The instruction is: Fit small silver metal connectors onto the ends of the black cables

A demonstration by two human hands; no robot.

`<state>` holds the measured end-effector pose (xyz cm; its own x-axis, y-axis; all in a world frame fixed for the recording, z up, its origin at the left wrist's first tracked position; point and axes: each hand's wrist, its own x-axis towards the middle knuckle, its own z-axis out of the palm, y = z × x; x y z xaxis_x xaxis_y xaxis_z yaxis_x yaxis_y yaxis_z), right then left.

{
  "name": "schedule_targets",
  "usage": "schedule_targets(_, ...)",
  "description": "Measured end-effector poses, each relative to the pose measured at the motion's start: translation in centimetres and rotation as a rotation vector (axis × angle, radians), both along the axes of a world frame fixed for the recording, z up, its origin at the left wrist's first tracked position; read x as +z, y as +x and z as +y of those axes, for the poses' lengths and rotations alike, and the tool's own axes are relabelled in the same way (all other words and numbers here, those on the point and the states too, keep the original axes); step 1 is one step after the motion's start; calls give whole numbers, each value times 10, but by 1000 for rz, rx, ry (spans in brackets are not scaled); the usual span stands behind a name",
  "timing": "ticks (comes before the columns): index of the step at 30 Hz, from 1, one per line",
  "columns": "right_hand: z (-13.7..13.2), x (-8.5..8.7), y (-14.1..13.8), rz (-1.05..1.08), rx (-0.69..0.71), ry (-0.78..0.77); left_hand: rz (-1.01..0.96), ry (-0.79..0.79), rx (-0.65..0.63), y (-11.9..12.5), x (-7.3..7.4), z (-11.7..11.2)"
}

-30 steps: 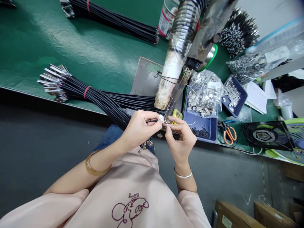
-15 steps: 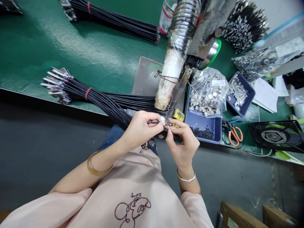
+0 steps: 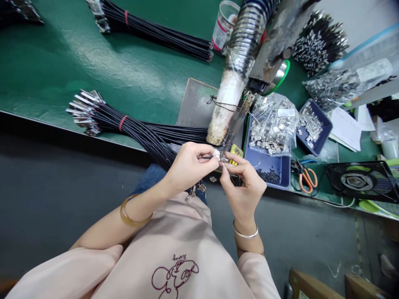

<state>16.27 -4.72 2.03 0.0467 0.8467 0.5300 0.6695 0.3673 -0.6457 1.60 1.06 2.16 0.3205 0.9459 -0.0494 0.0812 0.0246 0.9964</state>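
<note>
My left hand (image 3: 190,166) is closed in a pinch on the end of a thin black cable (image 3: 204,157), with a white tape on one fingertip. My right hand (image 3: 243,182) is pinched close against it, holding something small at the cable tip that I cannot make out. Both hands meet just below the tip of a soldering tool (image 3: 237,120) fixed to a wrapped, foil-covered arm (image 3: 237,54). A bundle of black cables (image 3: 137,131) with metal plugs and a red band lies across the green bench (image 3: 62,62) and runs under my left hand.
A blue tray (image 3: 268,166) holds a bag of small metal shells (image 3: 271,124); a second blue tray (image 3: 311,124) sits beside it. Orange-handled scissors (image 3: 307,176), a black fan (image 3: 355,180), another cable bundle (image 3: 156,31) and a jar (image 3: 224,25) lie around.
Both hands stay pinched together at the cable tip below the soldering tool. The view has shifted slightly, so everything sits a little further right and lower.
</note>
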Motion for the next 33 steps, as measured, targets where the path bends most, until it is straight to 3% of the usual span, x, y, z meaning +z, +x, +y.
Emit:
schedule_targets(9, -4, -4, 3, -69, 43, 19, -15, -87, -57, -2, -3, -3)
schedule_targets(23, -2, -4, 4, -17, -18, -55, 30, 40, -16, -3, -10, -6)
schedule_targets(28, 2, -1, 8, 54, -4, -168, 36, 61, -9, -4, -9, -7)
schedule_targets(33, 5, 6, 7, 46, 3, -168, 40, 71, 26, -4, -6, -6)
